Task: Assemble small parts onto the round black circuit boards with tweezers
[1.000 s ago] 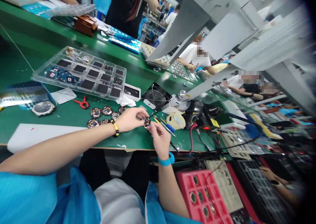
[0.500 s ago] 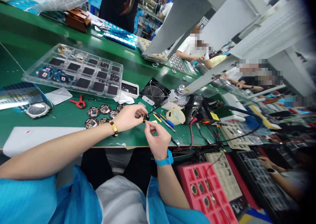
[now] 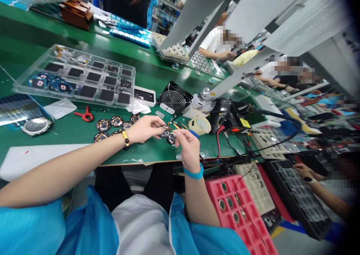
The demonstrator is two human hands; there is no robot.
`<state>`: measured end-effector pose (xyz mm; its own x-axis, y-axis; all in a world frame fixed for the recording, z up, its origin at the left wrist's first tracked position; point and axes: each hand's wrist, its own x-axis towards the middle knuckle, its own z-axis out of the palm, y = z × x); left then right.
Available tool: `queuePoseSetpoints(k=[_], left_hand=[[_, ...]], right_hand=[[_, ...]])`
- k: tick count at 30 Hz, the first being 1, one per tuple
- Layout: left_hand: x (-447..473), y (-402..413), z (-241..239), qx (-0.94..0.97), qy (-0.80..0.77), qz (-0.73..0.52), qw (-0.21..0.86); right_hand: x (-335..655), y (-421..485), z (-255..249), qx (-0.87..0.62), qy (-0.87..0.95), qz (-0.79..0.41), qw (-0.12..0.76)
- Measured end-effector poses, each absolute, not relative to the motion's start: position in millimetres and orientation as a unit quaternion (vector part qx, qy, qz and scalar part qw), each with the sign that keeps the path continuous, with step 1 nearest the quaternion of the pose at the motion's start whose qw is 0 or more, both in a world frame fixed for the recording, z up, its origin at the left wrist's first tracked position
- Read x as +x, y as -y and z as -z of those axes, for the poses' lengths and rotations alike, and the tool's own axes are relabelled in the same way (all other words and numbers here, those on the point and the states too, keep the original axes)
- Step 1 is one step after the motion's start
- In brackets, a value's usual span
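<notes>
Head view, looking down on a green bench (image 3: 75, 133). Held a round circuit board (image 3: 164, 130) just above the bench near its front edge, clamped between the thumb and bent fingers of the left hand (image 3: 144, 127), with a bead bracelet (image 3: 125, 140) at that wrist. Met it from the other side with the right hand (image 3: 189, 148), thumb and forefinger pinched shut on a dark round part (image 3: 171, 138) touching the board's lower right, the other fingers curled in. Wore a blue wristband (image 3: 194, 171) on the right wrist. Could not tell whether board and part were joined.

Had a cluster of round boards (image 3: 111, 123) lying flat just left of the left hand, a red clip (image 3: 84, 115) beyond them and a clear tray (image 3: 75, 77) of dark squares farther back. Had a white foam sheet (image 3: 42, 159) along the near edge under the left forearm. Saw a black fan (image 3: 174, 99) behind the hands, a tape roll (image 3: 199, 125) just right of them and a soldering station (image 3: 225, 118) beside that. Saw a red tray (image 3: 236, 213) of round parts below the bench, right of the right forearm, and a co-worker's hand (image 3: 305, 170) well apart at the far right.
</notes>
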<state>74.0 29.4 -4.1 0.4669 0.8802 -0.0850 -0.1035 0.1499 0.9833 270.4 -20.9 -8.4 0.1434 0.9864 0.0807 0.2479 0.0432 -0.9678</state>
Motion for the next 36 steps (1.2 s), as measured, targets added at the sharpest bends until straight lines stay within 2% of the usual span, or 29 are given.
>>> queuePoseSetpoints(k=[12, 20, 24, 26, 28, 30, 36], left_hand=[[71.0, -24.7, -17.0, 0.566, -0.418, -0.338, 0.624], [70.0, -26.3, -8.7, 0.611, -0.416, -0.337, 0.582], [69.4, -30.5, -1.2, 0.624, -0.425, -0.346, 0.557], [68.4, -32.8, 0.8, 0.635, -0.432, -0.353, 0.535], [67.4, -34.0, 0.7, 0.649, -0.435, -0.357, 0.513], [66.8, -34.0, -0.9, 0.659, -0.431, -0.366, 0.496], [60.6, -35.5, -6.4, 0.659, -0.41, -0.395, 0.492]], right_hand=[[261.8, 26.1, 5.9, -0.563, 0.563, -0.355, 0.49], [259.2, 25.8, 0.7, -0.559, 0.602, -0.313, 0.476], [260.3, 29.7, 0.7, -0.536, 0.713, -0.185, 0.413], [262.4, 30.3, 2.1, -0.531, 0.728, -0.102, 0.421], [265.1, 28.2, 3.4, -0.542, 0.701, -0.079, 0.458], [267.6, 23.1, 3.9, -0.557, 0.671, -0.123, 0.474], [265.4, -4.6, 2.1, -0.516, 0.659, -0.327, 0.438]])
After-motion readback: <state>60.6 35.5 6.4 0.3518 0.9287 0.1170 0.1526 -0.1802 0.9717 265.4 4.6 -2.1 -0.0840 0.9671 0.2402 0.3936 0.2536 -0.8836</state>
